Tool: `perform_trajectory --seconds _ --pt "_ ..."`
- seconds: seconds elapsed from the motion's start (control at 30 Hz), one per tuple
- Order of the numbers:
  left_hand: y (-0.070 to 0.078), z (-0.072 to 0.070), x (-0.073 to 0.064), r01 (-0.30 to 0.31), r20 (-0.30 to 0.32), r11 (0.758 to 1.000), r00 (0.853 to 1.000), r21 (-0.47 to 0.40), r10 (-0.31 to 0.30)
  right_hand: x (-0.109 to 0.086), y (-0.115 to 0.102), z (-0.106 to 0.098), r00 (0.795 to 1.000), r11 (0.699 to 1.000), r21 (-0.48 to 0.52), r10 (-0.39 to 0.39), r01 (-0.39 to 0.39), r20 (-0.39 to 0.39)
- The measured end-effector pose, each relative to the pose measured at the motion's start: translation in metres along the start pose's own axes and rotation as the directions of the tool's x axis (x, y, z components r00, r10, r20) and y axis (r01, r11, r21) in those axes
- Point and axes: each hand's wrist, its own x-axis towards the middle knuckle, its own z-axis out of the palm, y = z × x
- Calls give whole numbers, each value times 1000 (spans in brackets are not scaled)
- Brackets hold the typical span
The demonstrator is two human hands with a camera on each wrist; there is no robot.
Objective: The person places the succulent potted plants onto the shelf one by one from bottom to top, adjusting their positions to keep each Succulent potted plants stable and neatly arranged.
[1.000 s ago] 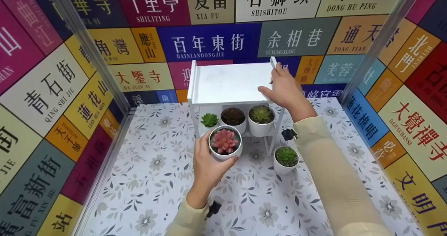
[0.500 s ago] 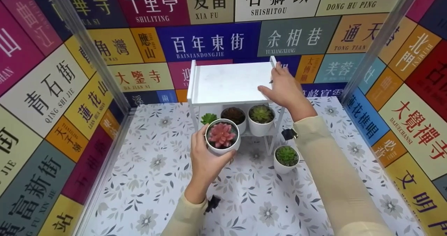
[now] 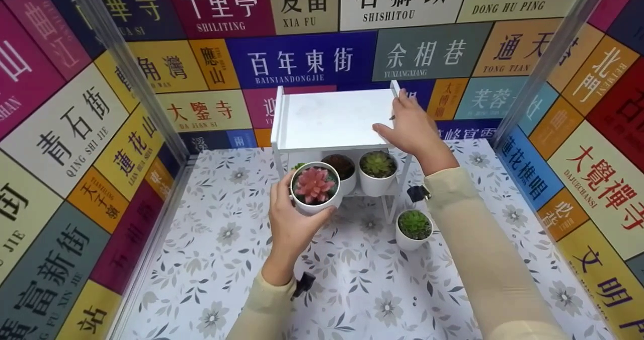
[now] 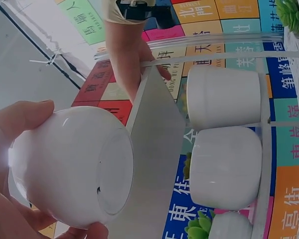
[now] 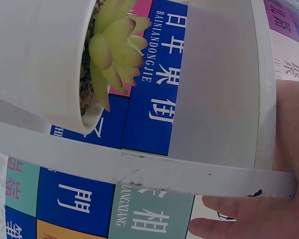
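Snugly, the left grip (image 3: 293, 224) clasps a glossy pot (image 4: 72, 164); at two o'clock, the right grip (image 3: 415, 129) pinches a flat-topped rack (image 3: 332, 118).

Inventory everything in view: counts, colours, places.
Table cover: 1, white, grey floral, underneath
Stand: 1, white, mid-table
Pink succulent: 1, pink, white pot, held before stand's left side
Small succulent: 1, green, white pot, lower tier, left
Dark succulent: 1, brown, white pot, lower tier, middle
Pale succulent: 1, green, white pot, lower tier, right
Front succulent: 1, green, white pot, table cover, stand's front right
Sign walls: 3, multicoloured, back and sides
Corner strips: 2, translucent, back corners
Wrist devices: 2, black, one per wrist
Sleeves: 2, beige, forearms
Left hand: 1, bare, gripping pink succulent's pot
Right hand: 1, bare, gripping stand's right edge
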Motion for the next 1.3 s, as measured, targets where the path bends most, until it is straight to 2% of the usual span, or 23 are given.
perform_trajectory --seconds 0.73,1.03,1.3 --pt "12 -9 23 11 -30 1000 999 -26 -12 -1 1 0 1000 1000 19 -3 3 -7" --pt "16 -9 33 1 -89 999 996 -54 -6 -1 2 0 1000 999 39 -11 12 -14" --pt "21 -10 43 39 -129 997 990 -69 -48 -2 1 1 1000 999 39 -1 1 -16"
